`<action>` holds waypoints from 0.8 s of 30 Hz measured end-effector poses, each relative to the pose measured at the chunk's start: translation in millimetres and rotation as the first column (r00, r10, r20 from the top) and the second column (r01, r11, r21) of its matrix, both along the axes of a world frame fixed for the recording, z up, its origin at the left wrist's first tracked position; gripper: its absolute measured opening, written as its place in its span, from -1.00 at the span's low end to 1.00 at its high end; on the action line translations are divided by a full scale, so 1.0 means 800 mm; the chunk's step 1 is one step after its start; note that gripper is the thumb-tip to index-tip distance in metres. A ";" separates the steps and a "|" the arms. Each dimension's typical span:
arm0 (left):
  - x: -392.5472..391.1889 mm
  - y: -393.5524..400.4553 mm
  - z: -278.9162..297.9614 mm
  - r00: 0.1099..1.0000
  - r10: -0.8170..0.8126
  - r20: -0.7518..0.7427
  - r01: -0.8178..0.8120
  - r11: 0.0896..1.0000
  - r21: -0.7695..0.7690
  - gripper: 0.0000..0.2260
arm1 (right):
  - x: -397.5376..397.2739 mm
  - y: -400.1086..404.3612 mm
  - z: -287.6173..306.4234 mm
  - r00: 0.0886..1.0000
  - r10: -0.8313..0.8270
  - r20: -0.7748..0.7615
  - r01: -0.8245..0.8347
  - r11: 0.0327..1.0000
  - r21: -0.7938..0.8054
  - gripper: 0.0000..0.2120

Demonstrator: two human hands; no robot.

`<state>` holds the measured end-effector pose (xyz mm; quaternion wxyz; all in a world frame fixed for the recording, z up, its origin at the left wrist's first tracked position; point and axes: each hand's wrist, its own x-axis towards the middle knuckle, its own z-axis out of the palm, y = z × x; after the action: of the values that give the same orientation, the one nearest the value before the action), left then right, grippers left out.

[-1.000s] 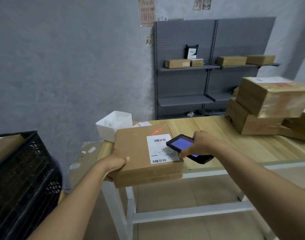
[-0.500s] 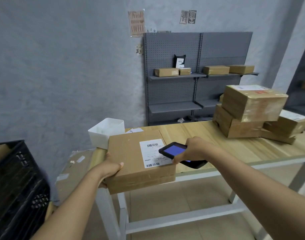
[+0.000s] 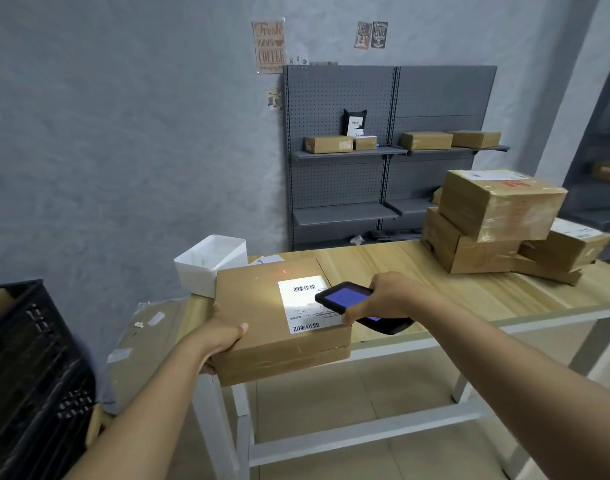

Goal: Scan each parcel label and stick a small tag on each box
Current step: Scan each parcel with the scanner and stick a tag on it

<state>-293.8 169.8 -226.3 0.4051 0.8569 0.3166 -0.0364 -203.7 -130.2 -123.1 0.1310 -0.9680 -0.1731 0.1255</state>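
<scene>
One view, from your head, shows both your hands at the near left corner of the table. Your left hand grips the left edge of the box, thumb on top and fingers curled underneath. The box lies flat with its near side overhanging the table's front edge and its left side past the table's end. Your right hand is wrapped around the scanner, whose lit screen faces up; its front end hangs over the right edge of the label. The label sits on the right half of the box top, brightly lit across its upper barcode, with a small red dot on the cardboard just beyond it. A white bin stands at the table's far left corner, just behind the box. A stack of boxes sits at the far right, well apart from your hands, and bare tabletop lies between. A black crate stands at your left, off the table, near your left forearm. Grey shelves against the wall hold more small boxes.
</scene>
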 end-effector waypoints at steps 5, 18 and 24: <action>-0.009 -0.015 0.003 0.999 0.038 0.009 -0.038 0.999 0.000 -0.25 | -0.007 0.002 0.004 1.000 0.006 0.011 -0.006 1.000 -0.030 -0.37; -0.041 -0.043 0.003 0.997 0.032 0.075 -0.034 0.999 0.021 -0.17 | -0.038 0.005 0.018 0.998 -0.053 0.018 0.054 0.996 -0.066 -0.43; -0.047 -0.046 0.006 0.995 0.011 0.100 -0.012 1.000 0.009 -0.18 | -0.046 0.002 0.019 0.991 -0.077 0.105 0.082 0.996 -0.043 -0.45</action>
<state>-331.1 133.2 -221.2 0.4164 0.8578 0.3012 0.0104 -240.5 -128.5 -108.2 0.1037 -0.9822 -0.1379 0.0740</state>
